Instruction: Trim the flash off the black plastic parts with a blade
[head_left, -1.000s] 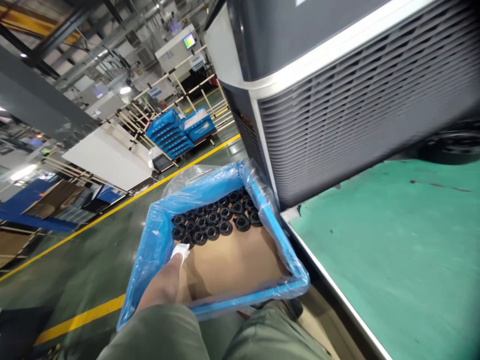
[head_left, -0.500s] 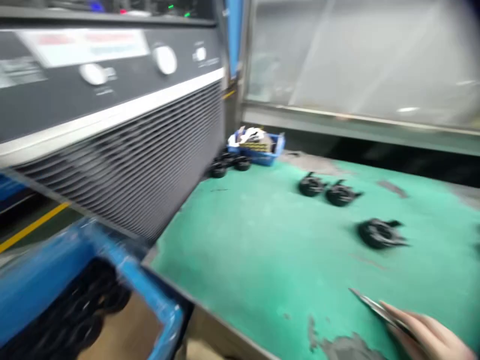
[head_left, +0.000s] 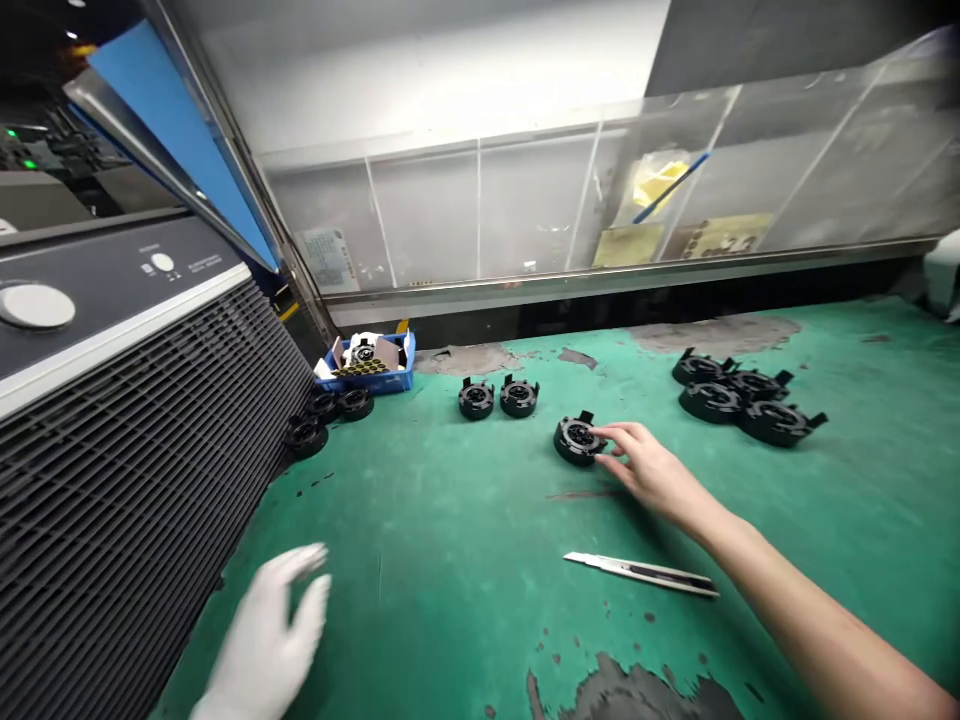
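My right hand (head_left: pixel 651 472), bare, is at a black round plastic part (head_left: pixel 576 441) with upright tabs. Its thumb and fingertips close about the part's right edge while the part sits on the green mat. Below that hand a utility knife (head_left: pixel 641 573) lies flat, blade pointing left. My left hand (head_left: pixel 268 628), in a white glove, is over the mat at the lower left. Its thumb and fingers are spread with nothing between them. Two similar black parts (head_left: pixel 498 398) stand farther back, left of the right hand.
Several black round parts (head_left: pixel 750 398) are grouped at the right, and more black rings (head_left: pixel 324 415) lie by the grey louvred machine (head_left: pixel 135 480). A blue bin (head_left: pixel 390 381) with scraps stands at the back left. A clear panel (head_left: pixel 427 215) runs behind the green mat (head_left: pixel 420 520).
The view has swung right. My right hand has let go of the utility knife and now grips a round part. My gloved left hand has come into view.
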